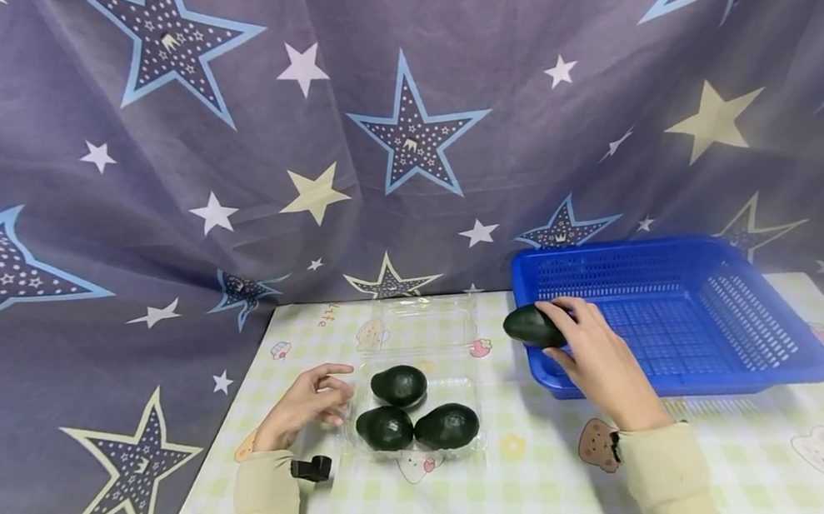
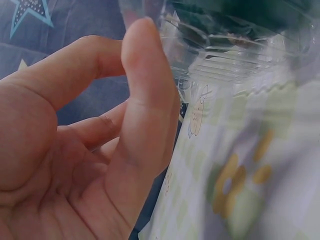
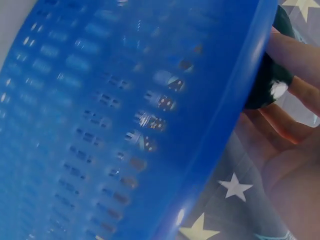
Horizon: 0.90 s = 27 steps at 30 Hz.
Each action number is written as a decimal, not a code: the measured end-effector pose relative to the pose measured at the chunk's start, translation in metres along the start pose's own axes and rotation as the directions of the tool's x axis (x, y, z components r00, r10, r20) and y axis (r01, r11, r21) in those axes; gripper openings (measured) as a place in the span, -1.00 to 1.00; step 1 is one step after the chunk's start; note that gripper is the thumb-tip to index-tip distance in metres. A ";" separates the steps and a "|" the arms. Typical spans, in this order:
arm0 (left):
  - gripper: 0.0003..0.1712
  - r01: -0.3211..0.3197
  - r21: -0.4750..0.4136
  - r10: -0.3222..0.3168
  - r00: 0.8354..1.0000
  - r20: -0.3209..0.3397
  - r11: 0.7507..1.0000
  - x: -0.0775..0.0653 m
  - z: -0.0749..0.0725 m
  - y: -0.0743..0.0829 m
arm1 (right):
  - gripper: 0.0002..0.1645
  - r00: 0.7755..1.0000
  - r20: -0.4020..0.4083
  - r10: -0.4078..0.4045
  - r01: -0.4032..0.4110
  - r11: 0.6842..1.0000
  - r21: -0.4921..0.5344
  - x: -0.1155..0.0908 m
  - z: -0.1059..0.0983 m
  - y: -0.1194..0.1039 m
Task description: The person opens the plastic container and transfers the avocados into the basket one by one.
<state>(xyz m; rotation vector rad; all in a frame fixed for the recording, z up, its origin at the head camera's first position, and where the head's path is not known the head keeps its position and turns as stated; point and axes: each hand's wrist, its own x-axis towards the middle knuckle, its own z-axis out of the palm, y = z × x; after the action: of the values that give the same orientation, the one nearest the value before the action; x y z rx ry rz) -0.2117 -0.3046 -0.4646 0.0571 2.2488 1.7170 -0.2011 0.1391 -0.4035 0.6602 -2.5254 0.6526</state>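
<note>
My right hand (image 1: 601,356) grips a dark green avocado (image 1: 531,326) by one end, at the left rim of a blue plastic basket (image 1: 800,365). In the right wrist view this avocado (image 3: 270,82) is partly hidden behind the basket wall. Three more avocados (image 1: 448,426) lie in a clear plastic clamshell box (image 1: 479,453), its lid (image 1: 426,325) folded back. Beside the box's left wall is my left hand (image 1: 306,405), fingers loosely bent and holding nothing. The left wrist view has a fingertip close against the clear wall (image 2: 225,65); whether it touches I cannot tell.
The blue basket, with slotted walls, takes up the table's back right. A checked tablecloth (image 1: 529,504) with cartoon prints covers the table. Behind its back edge hangs a grey star-patterned curtain (image 1: 429,234). Black straps (image 1: 310,468) sit at the wrists.
</note>
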 end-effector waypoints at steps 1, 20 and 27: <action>-0.33 -0.001 -0.002 0.001 1.000 0.000 1.000 0.000 0.000 0.000 | -0.25 1.000 0.002 0.007 -0.007 1.000 -0.007 -0.001 -0.001 0.002; -0.34 -0.001 -0.004 0.001 1.000 0.002 1.000 0.000 -0.001 0.000 | -0.25 0.969 0.141 0.203 -0.202 0.979 -0.017 -0.015 -0.008 0.027; -0.32 0.002 -0.009 -0.002 1.000 0.009 1.000 0.002 -0.002 -0.002 | -0.26 0.940 0.214 0.268 -0.271 0.962 -0.011 -0.011 -0.007 0.032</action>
<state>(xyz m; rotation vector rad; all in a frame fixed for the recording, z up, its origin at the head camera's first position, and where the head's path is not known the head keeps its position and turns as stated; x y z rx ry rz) -0.2136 -0.3071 -0.4664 0.0607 2.2343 1.7221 -0.2080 0.1706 -0.4141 0.4101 -2.8450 0.7327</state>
